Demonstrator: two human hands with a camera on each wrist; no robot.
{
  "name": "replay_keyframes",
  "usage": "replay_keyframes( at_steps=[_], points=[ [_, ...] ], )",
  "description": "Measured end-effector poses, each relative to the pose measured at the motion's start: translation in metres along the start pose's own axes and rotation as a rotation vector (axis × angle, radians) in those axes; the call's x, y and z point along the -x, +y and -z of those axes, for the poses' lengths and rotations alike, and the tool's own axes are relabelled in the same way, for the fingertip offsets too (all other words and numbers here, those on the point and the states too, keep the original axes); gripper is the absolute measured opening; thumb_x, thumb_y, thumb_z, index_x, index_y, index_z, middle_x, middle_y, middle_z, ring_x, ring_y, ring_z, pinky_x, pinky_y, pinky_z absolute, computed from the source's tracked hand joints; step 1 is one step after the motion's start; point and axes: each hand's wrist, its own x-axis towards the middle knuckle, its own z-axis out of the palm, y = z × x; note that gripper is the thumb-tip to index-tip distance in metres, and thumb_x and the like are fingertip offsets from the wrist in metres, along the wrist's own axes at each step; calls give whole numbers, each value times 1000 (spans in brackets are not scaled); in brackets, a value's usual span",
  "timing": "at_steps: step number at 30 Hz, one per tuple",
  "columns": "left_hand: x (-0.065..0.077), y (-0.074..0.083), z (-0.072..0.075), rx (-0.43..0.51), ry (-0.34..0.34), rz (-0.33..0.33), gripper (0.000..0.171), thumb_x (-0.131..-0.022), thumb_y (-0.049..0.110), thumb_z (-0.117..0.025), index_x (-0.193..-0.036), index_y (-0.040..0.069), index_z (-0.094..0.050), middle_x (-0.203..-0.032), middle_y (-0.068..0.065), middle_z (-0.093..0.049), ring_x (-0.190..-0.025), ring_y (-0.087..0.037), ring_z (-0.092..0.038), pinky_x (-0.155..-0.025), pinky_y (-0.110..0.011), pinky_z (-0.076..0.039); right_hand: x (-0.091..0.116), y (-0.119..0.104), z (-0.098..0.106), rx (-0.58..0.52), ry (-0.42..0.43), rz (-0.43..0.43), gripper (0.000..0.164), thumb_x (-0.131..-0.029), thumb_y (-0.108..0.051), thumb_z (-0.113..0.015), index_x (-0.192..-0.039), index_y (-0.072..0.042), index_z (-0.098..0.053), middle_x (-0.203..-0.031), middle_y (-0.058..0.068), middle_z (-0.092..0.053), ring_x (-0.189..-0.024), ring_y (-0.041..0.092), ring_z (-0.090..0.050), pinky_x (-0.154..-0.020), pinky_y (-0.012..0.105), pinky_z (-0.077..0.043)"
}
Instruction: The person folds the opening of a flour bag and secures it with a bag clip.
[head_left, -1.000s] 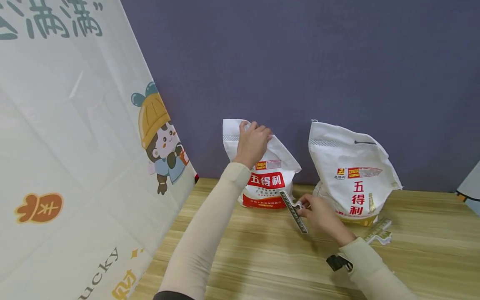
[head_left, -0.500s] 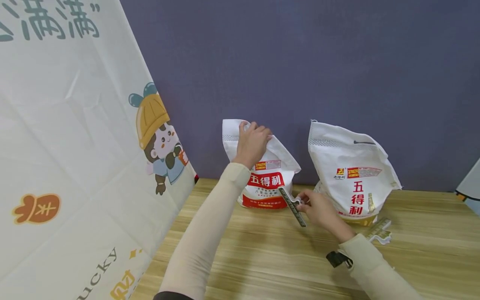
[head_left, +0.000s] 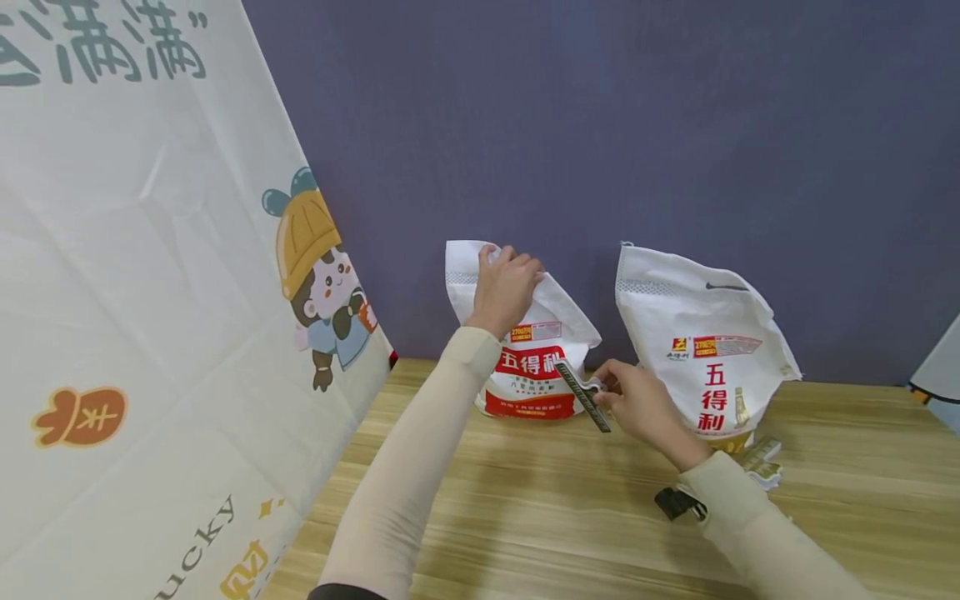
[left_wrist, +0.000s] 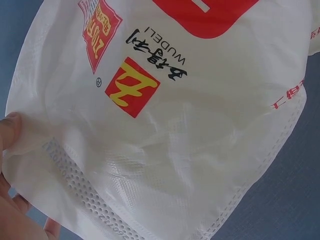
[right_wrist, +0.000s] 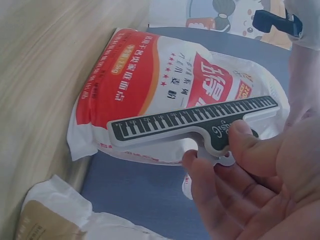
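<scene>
My left hand [head_left: 506, 287] grips the top edge of a white and red flour bag [head_left: 528, 362], which stands upright against the blue-grey wall. In the left wrist view the thumb lies on the front of the bag [left_wrist: 150, 150], the other fingers behind its top edge. My right hand [head_left: 645, 408] pinches a long clip [head_left: 581, 396] by its handles between thumb and fingers, in front of the bag's lower right side. The right wrist view shows the clip [right_wrist: 190, 120] with black piano-key print along its bar. Its bar slants across the flour bag in that view.
A second white flour bag [head_left: 705, 342] stands right of the first, its top leaning over. Another clip [head_left: 761, 458] lies on the wooden table [head_left: 480, 517] beside it, partly hidden by my right arm. A white printed sheet [head_left: 150, 292] hangs at the left.
My right hand has risen slightly with the clip, which now overlaps the flour bag more. My left hand keeps its grip on the bag's top in the same place.
</scene>
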Motion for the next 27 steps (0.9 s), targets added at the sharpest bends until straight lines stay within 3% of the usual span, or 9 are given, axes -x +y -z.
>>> replay_keyframes(
  at_steps=[12,27],
  points=[
    [3,-4,2,1,-4,-1,27,-107,38,-51,-118,27,-73,-115,10,-75,-112,-14,-58,-119,-51,-27,-13,-13,5,24,92,23,15,-86,-5,-78,-97,-7,-69,-87,7,-74,-80,23,-67,-73,43,-50],
    [2,-4,2,-9,14,-11,27,-106,37,-51,-116,26,-74,-114,10,-76,-110,-15,-59,-118,-51,-28,-35,-15,19,55,122,6,18,-88,-5,-74,-105,-1,-67,-94,15,-75,-85,33,-69,-77,52,-51]
  ],
)
